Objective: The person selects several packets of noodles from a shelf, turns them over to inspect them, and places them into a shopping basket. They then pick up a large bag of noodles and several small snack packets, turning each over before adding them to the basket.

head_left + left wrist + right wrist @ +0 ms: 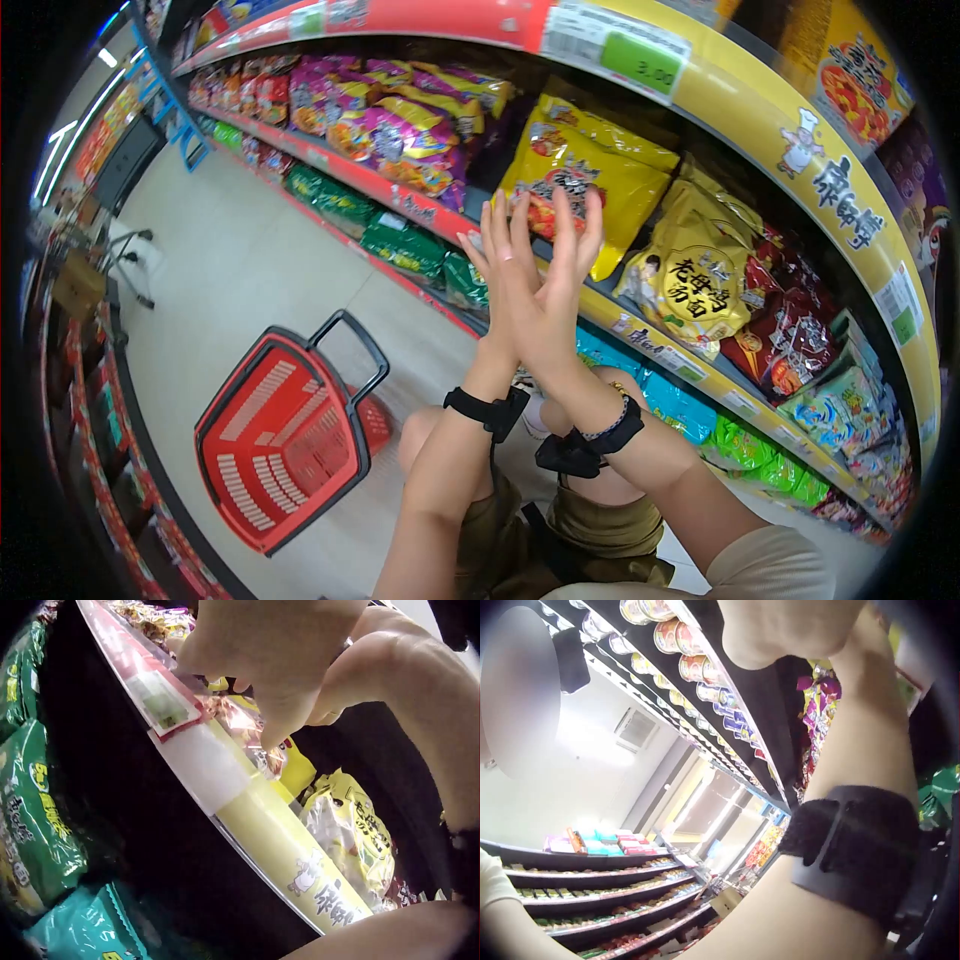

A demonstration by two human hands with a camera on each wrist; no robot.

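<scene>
While the person crouches in the shop aisle, both hands are raised together in front of a large yellow plastic snack bag with a red and orange picture [575, 165]. This bag stands on the middle shelf [640, 335], directly on the far side of the fingertips and a little to the right of them. Its long axis is nearly upright, with the top leaning slightly to the right.

The forearms cross at the wrists, where each one carries a black fabric wrist strap [487, 410]. The left hand [498, 262] lies behind the right hand [555, 300] in the head view, so the left one seems to be nearer to the bag. Both hands are fully open: the fingers are straight, close together and pointing upward, and they hold nothing. In the left wrist view the left fingers [270, 690] come close to the crinkled edge of the bag. It is not possible to tell whether they touch it. The right wrist view does not show the fingers of the right hand.

To the left of the yellow bag lie purple foil snack bags [400, 130], and to the right a second yellow bag with a round label [690, 285]. Green packets [400, 245] fill the shelf below. On the floor, near and to the left, a red plastic shopping basket with a black handle [285, 445] stands well apart from the hands.
</scene>
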